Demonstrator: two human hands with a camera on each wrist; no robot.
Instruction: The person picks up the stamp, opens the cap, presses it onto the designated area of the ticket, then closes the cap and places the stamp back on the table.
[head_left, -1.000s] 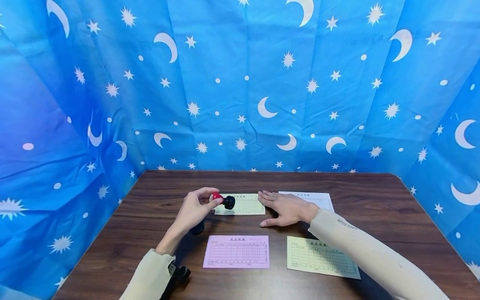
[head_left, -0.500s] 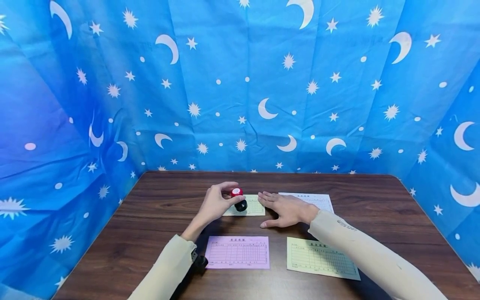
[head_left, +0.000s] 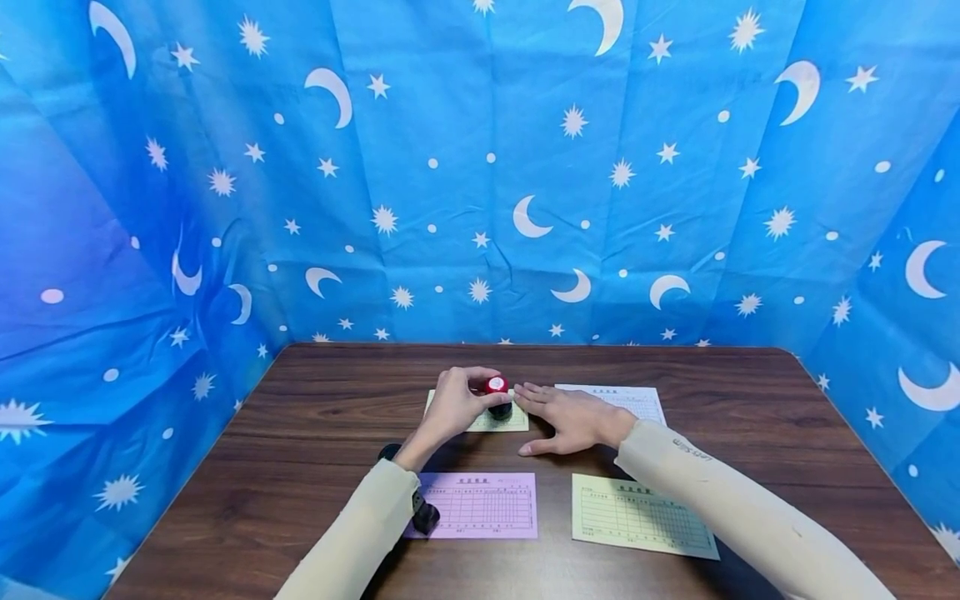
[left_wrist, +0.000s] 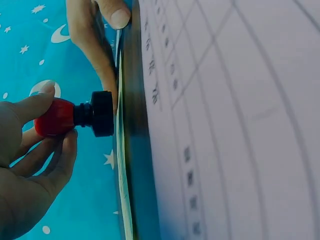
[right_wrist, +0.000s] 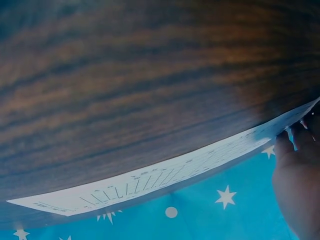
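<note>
In the head view my left hand (head_left: 450, 407) pinches a stamp (head_left: 497, 386) by its round red handle, thumb on one side and fingers on the other. The stamp's black base (left_wrist: 103, 113) faces down at the far yellow-green form (head_left: 517, 422), touching or nearly touching it in the left wrist view. That form's left part is mostly behind the left hand. My right hand (head_left: 566, 417) lies palm down with fingers straight, its fingertips at the form's right edge. Behind its wrist lies a white form (head_left: 630, 398), partly covered.
Nearer on the wooden table (head_left: 247, 467) lie a pink form (head_left: 487, 504) and a second yellow-green form (head_left: 637, 517), which my right forearm partly overhangs. A small black object (head_left: 389, 451) shows behind the left wrist. A blue star-and-moon cloth (head_left: 450, 208) hangs at the back and sides.
My left hand has carried the stamp rightward and turned it from tilted to upright, bringing it down over the far form's right half. The right hand has stayed in place.
</note>
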